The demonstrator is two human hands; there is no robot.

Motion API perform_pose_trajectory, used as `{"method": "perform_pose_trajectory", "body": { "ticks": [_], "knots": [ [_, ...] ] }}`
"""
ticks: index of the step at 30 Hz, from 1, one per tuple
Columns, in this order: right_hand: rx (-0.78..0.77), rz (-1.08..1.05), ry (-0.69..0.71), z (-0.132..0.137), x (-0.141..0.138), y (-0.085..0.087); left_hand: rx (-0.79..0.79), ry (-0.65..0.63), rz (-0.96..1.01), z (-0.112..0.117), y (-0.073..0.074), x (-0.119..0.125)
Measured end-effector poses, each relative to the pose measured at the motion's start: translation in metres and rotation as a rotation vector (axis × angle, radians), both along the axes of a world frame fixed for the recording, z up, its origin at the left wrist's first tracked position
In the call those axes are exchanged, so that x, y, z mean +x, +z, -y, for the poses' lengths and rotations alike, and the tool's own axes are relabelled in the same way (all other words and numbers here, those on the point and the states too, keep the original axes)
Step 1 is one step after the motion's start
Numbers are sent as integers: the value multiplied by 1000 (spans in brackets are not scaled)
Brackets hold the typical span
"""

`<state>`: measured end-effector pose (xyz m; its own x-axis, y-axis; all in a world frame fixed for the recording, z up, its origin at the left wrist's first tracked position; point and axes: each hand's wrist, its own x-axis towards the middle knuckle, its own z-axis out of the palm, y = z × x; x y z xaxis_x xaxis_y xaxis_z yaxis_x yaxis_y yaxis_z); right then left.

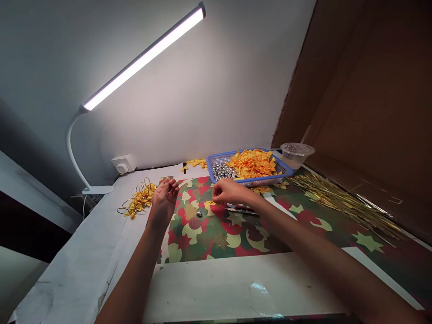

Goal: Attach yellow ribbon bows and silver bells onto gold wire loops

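I'd pinch the small yellow satin ribbon bow (209, 203) firmly in the closed fingers of my right hand (229, 191), bringing the curled left hand (164, 198), whose contents I cannot tell, close to steady it.

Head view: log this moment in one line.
left hand: curled, above patterned mat, grip unclear | right hand: pinching yellow bow | nearby: blue basket, silver bell
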<state>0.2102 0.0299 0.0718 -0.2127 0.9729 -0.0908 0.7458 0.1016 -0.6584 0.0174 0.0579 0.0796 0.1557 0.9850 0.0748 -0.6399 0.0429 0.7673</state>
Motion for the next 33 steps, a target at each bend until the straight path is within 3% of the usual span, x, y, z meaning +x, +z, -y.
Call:
{"method": "perform_pose_trajectory", "body": {
  "ticks": [5, 12, 21, 27, 33],
  "knots": [
    [13, -41, 96, 2, 4, 1, -38, 28, 11, 0, 0, 0],
    [-63, -88, 286, 0, 12, 2, -74, 196, -9, -6, -9, -2],
    [-65, -72, 235, 21, 11, -6, -83, 260, -81, -2, -22, 10],
    [58, 16, 199, 30, 4, -20, -37, 208, -220, -2, -29, 12],
    [357, 116, 145, 43, 13, -41, 91, 57, -551, -1, -21, 5]
  ]
}}
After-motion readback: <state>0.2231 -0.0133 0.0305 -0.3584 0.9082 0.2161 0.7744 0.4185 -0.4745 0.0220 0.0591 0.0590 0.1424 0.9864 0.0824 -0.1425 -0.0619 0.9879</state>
